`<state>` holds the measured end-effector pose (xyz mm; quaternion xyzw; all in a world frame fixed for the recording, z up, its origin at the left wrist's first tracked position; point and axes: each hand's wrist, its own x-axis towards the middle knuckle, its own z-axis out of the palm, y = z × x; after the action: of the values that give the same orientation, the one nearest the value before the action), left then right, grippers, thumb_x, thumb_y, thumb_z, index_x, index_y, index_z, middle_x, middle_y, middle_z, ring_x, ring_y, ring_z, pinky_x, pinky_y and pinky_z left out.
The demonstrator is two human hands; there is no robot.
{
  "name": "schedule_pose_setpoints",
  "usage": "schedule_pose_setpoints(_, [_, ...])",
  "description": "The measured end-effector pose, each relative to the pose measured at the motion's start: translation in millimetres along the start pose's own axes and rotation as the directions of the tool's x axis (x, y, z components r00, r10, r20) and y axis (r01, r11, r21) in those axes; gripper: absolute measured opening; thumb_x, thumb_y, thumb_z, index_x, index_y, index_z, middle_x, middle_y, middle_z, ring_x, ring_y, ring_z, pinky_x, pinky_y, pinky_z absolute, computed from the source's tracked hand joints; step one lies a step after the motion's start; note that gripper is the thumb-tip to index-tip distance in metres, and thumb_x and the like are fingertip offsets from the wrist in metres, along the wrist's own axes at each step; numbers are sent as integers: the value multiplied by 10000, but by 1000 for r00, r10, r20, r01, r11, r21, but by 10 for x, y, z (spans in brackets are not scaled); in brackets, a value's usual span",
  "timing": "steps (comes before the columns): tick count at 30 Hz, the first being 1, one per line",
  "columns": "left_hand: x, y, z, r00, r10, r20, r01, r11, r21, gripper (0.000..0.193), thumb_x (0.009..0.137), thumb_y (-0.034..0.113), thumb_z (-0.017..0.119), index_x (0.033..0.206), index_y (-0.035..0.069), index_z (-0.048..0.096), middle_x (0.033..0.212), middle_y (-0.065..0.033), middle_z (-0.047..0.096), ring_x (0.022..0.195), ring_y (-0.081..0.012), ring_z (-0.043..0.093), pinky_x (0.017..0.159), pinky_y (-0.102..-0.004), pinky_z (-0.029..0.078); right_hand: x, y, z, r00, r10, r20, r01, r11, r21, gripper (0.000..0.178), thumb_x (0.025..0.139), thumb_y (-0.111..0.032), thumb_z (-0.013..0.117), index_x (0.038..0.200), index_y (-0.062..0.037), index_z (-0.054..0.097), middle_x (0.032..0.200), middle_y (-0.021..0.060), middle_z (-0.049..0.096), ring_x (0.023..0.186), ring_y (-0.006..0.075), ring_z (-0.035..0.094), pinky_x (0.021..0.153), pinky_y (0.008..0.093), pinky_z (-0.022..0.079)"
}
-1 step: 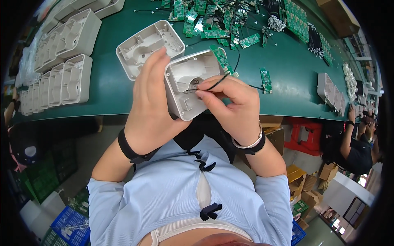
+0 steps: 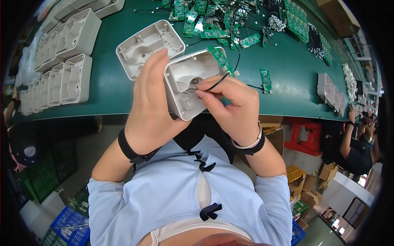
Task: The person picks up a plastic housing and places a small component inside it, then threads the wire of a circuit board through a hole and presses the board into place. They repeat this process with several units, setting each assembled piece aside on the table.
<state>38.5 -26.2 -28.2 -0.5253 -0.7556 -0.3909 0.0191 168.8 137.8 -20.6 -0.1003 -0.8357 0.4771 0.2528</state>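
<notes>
My left hand [image 2: 148, 108] grips a light grey plastic housing [image 2: 175, 95] along its left side, thumb under the near corner and fingers stretched up its wall. The housing is tilted at the table's near edge, its hollow inside facing up. Between thumb and fingertips, my right hand [image 2: 234, 100] pinches a thin black cable [image 2: 218, 82] inside the housing, by the round recess. The cable's tip is hard to make out. A green circuit board [image 2: 221, 61] lies across the housing's far right rim. Just beyond my left fingertips, a second grey housing [image 2: 141, 46] rests on the table.
Grey housings [image 2: 78, 39] stand in rows at the left. A heap of green circuit boards with black cables [image 2: 213, 33] covers the far middle; a single board [image 2: 266, 81] lies right of my hand. More housings [image 2: 327, 88] sit far right, near another person's arm [image 2: 350, 131].
The circuit board on the housing's rim has tipped very slightly to the left. Both hands, the housing and the cable are almost exactly where they were.
</notes>
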Motion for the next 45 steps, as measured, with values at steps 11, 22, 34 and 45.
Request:
schedule_pose_setpoints(11, [-21, 4, 4, 1000, -29, 1, 29, 1000, 2, 1061, 718, 174, 920, 1566, -39, 318, 1523, -260, 447, 1415, -457, 449, 1178, -535, 364, -24, 59, 55, 996, -78, -52, 77, 997, -19, 149, 811, 72, 825, 939, 29, 763, 975, 117, 803, 888, 227, 771, 807, 328, 603])
schedule_pose_setpoints(22, [-40, 37, 41, 1000, 1, -27, -2, 999, -48, 1061, 722, 69, 885, 1588, -6, 277, 1538, -256, 401, 1393, -472, 458, 1137, -511, 436, -73, 28, 163, 978, -206, -43, 193, 959, -208, 173, 783, 36, 838, 928, -30, 771, 966, 114, 791, 857, 276, 756, 760, 341, 583])
schedule_pose_setpoints(34, [-19, 39, -56, 986, -147, 74, 158, 972, -173, 1096, 708, 15, 899, 1607, 59, 275, 1587, -214, 358, 1399, -428, 512, 1047, -454, 557, -76, 130, -88, 930, -365, -38, 298, 812, -501, 276, 830, 73, 764, 1081, -38, 733, 1131, 128, 738, 851, 296, 698, 768, 385, 565])
schedule_pose_setpoints(45, [7, -24, -70, 992, -105, 70, 115, 979, -170, 1092, 697, 18, 897, 1603, 69, 290, 1565, -223, 401, 1333, -465, 558, 1012, -464, 564, 73, 95, -356, 949, -309, -59, 248, 849, -467, 326, 732, 116, 760, 1027, -14, 708, 1199, 138, 708, 949, 310, 692, 767, 383, 572])
